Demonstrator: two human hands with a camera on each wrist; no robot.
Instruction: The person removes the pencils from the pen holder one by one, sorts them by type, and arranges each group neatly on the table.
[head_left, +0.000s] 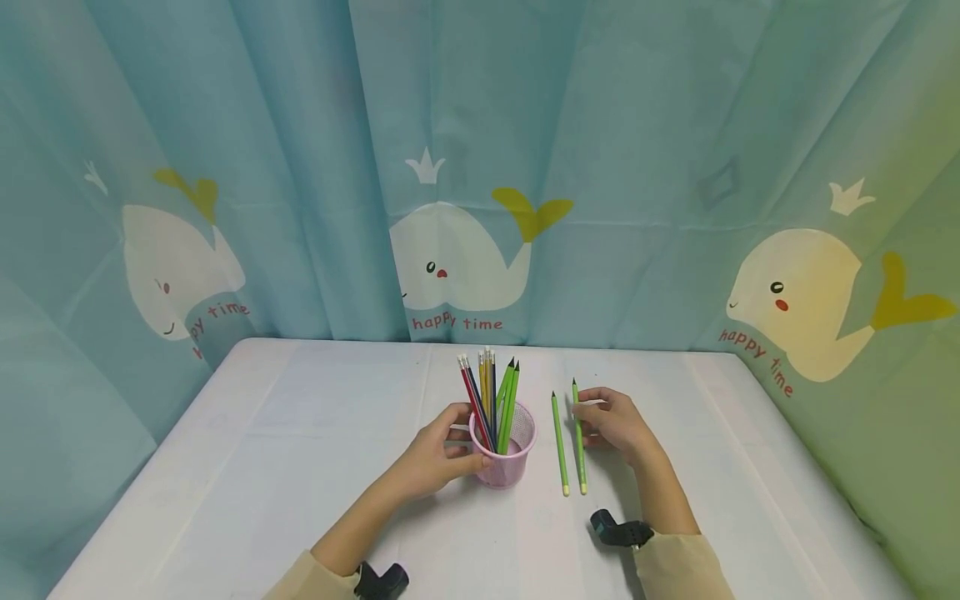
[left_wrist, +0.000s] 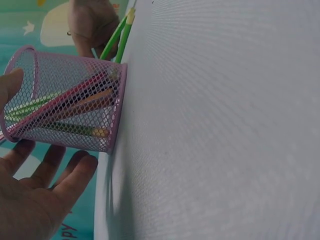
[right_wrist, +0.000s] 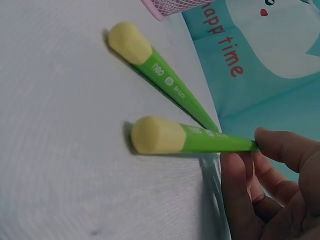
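Note:
A pink mesh pencil cup stands upright on the white table, and my left hand holds it around its left side, thumb at the front of the rim. In the left wrist view the thumb and fingers lie on opposite sides of the cup. Inside lean several pencils: green ones with dark points up, plus red, yellow and dark ones with white ends up. My right hand pinches a green pencil between thumb and fingers near its pointed half. Left of it lies a second green pencil, untouched.
The white table reaches back to a blue-green curtain printed with whales and "happy time". Black wrist cameras sit on both forearms, close above the tabletop. The loose pencils lie just right of the cup.

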